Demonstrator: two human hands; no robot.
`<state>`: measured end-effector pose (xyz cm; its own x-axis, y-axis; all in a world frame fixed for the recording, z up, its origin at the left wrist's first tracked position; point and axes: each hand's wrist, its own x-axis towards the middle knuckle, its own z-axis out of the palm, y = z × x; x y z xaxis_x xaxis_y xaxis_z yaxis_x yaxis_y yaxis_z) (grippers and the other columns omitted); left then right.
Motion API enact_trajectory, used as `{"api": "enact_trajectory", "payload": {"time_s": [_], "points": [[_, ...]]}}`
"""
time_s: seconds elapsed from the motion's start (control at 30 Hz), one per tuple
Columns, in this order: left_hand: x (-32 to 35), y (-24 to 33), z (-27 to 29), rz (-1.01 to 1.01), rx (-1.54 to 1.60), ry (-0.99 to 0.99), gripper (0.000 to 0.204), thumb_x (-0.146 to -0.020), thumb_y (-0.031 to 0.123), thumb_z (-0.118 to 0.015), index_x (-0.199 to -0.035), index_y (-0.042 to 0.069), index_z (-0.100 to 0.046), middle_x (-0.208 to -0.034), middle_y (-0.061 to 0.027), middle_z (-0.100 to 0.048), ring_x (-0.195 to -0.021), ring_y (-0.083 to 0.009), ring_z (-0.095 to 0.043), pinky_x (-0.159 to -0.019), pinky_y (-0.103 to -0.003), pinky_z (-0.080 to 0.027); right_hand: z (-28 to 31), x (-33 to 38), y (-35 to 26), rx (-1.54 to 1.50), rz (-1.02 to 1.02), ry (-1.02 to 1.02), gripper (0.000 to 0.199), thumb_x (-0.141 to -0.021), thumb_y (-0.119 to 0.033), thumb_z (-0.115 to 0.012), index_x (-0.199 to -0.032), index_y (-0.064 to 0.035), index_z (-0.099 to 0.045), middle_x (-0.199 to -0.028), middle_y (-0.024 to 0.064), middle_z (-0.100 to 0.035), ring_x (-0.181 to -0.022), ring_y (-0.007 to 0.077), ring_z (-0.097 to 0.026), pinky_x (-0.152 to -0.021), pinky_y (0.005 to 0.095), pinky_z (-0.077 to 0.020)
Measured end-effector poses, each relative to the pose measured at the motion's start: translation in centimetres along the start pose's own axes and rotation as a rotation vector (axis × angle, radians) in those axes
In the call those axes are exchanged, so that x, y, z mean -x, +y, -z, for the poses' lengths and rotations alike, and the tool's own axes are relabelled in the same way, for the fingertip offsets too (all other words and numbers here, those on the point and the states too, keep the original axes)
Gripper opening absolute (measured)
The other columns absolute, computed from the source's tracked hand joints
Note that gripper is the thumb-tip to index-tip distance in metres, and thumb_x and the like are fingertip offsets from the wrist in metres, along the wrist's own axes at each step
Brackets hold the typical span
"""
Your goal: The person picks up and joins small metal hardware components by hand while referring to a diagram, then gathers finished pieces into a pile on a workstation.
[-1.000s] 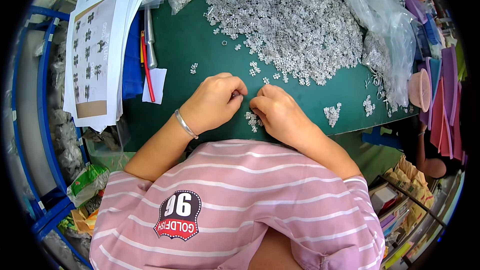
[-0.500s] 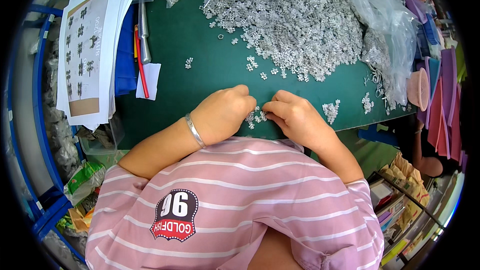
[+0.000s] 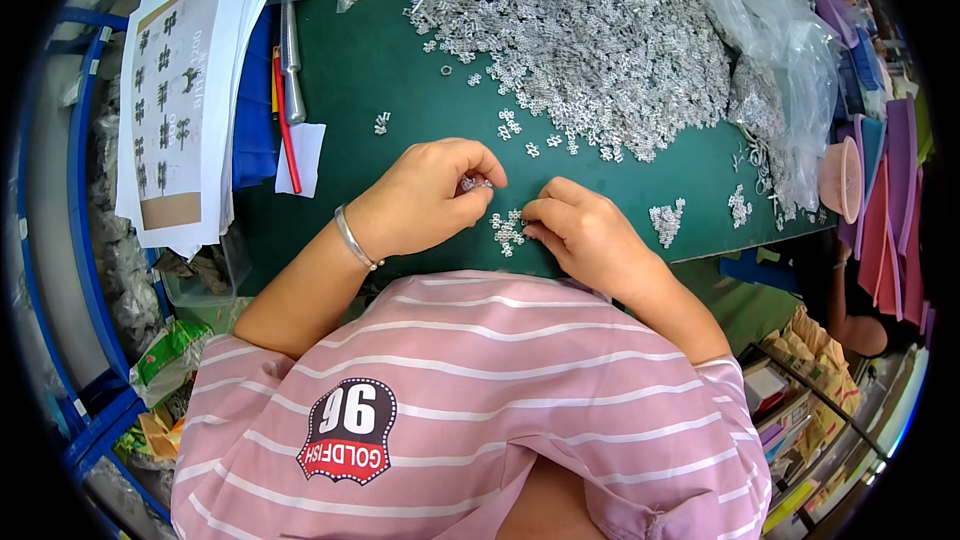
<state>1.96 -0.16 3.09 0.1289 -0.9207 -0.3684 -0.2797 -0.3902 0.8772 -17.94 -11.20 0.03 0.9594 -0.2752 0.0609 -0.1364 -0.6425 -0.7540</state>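
Note:
My left hand (image 3: pixel 425 198), with a silver bangle on the wrist, pinches a small silver metal part (image 3: pixel 473 183) between thumb and fingers just above the green mat (image 3: pixel 370 70). My right hand (image 3: pixel 583 232) rests curled on the mat beside it, fingertips touching a small cluster of the same silver parts (image 3: pixel 508 230). A big heap of these tiny silver parts (image 3: pixel 590 35) lies farther back on the mat. Whether my right hand holds a part is hidden by its fingers.
A stack of printed paper sheets (image 3: pixel 185 90) lies at the left, with a red pen (image 3: pixel 285 125), a metal tool (image 3: pixel 292 60) and a white slip beside it. Clear plastic bags (image 3: pixel 775 50) of parts sit at the right, near coloured foam pieces (image 3: pixel 880 190). Small part clusters (image 3: pixel 667 220) dot the mat.
Both hands have stayed together near the mat's front edge; the view shifted slightly. My left fingers now pinch a part, and my right fingertips press at the small cluster.

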Motion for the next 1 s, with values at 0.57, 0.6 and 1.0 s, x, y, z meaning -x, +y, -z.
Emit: {"api": "enact_trajectory", "payload": {"time_s": [0.57, 0.6, 1.0], "points": [[0.3, -2.6, -3.7, -0.388, -0.432, -0.095, 0.011, -0.077, 0.001, -0.071, -0.086, 0.002, -0.064, -0.085, -0.0138, -0.059, -0.077, -0.0342, -0.063, -0.07, -0.041, -0.053, 2.7, -0.4, 0.3, 0.012, -0.108, 0.069, 0.008, -0.081, 0.001, -0.064, -0.089, -0.0004, -0.063, -0.086, 0.0159, -0.061, -0.078, 0.0385, -0.062, -0.067, 0.0446, -0.0509], [0.3, -2.7, -3.7, -0.403, -0.403, -0.089, 0.012, -0.077, 0.001, -0.071, -0.087, 0.002, -0.063, -0.085, -0.014, -0.06, -0.077, -0.0342, -0.063, -0.07, -0.041, -0.053, 2.8, -0.4, 0.3, 0.009, -0.135, 0.054, 0.008, -0.081, 0.001, -0.064, -0.089, -0.0005, -0.064, -0.086, 0.0159, -0.061, -0.079, 0.0387, -0.062, -0.067, 0.0445, -0.0508], [0.8, -1.7, -3.3, -0.2, -0.446, -0.034, 0.029, -0.074, -0.001, -0.074, -0.099, 0.0, -0.059, -0.091, -0.0169, -0.061, -0.084, -0.0355, -0.064, -0.073, -0.042, -0.053, 0.9, -0.3, -1.7, 0.04, -0.075, -0.106, 0.028, -0.071, 0.003, -0.073, -0.092, 0.0015, -0.055, -0.096, 0.0186, -0.053, -0.089, 0.0392, -0.059, -0.074, 0.0453, -0.0513]]}}
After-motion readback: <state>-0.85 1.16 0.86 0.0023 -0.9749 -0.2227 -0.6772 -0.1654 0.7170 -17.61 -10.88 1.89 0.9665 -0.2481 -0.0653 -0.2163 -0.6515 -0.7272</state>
